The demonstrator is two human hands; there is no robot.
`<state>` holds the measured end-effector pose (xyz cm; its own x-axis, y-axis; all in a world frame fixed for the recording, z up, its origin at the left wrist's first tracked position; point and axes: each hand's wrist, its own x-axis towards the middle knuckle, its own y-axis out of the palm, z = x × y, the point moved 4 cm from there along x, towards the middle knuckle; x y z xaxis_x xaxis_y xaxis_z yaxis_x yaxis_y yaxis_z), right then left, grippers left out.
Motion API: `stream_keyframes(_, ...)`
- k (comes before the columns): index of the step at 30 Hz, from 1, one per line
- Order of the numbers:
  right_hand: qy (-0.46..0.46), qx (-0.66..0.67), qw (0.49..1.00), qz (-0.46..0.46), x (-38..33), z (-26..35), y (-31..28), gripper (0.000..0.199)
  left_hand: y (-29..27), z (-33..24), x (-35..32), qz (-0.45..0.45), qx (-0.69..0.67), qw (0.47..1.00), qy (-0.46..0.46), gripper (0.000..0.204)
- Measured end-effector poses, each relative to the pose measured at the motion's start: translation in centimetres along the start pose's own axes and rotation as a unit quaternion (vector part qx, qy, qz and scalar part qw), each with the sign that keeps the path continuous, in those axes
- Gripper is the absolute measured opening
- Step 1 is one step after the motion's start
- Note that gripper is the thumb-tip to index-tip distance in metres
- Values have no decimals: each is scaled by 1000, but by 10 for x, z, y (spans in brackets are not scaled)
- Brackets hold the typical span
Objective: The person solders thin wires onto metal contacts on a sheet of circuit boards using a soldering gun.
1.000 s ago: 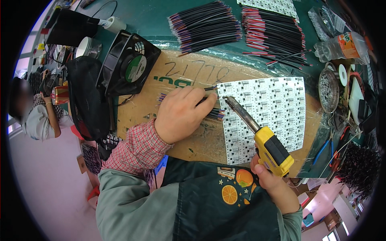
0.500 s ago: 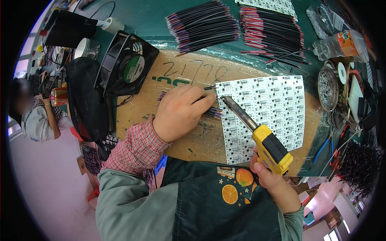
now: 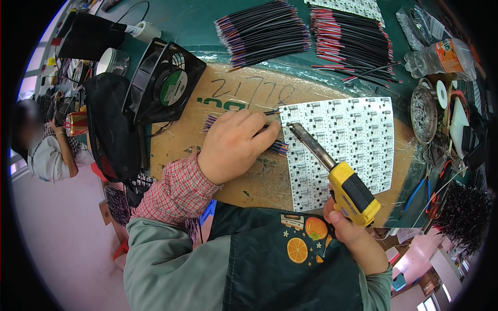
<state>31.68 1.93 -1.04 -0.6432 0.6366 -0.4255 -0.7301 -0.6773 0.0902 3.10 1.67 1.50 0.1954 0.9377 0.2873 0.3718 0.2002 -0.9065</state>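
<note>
My left hand point(image 3: 236, 145) rests on a brown cardboard sheet point(image 3: 228, 93), fingers closed on thin black and purple wires point(image 3: 277, 149) at the left edge of a white circuit board panel point(image 3: 347, 140). My right hand point(image 3: 347, 230) grips a yellow soldering iron point(image 3: 337, 176). Its metal tip points up and left, close to the panel's left edge and my left fingertips.
Bundles of cut wires point(image 3: 264, 31) and red-black wires point(image 3: 350, 36) lie at the back. A black fan point(image 3: 166, 83) stands at left, a solder tin point(image 3: 425, 106) and plastic bottle point(image 3: 441, 54) at right. Another person point(image 3: 44, 150) sits far left.
The soldering iron tip has shifted slightly left toward the panel's edge. My left hand stays on the wires with small finger movement.
</note>
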Motion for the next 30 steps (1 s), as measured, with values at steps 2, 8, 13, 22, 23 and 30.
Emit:
stream_keyframes(2,4,24,1000,0,-1,0,0,12,0,-1,0,6,8,1000,0,32)
stream_keyframes(8,3,10,1000,6,1,3,1,9,0,-1,1,23,24,999,3,27)
stream_keyframes(13,-3,54,998,-12,7,5,3,12,-4,0,4,-23,16,999,29,29)
stream_keyframes(22,-54,78,995,-42,10,-1,6,66,-4,-10,-1,-6,-52,999,-7,36)
stream_keyframes(23,-57,78,995,-35,8,-1,5,67,-2,-9,-1,-14,-38,999,-9,31)
stream_keyframes(30,-16,93,995,2,-2,1,-1,14,2,-7,-4,-29,-22,999,0,28)
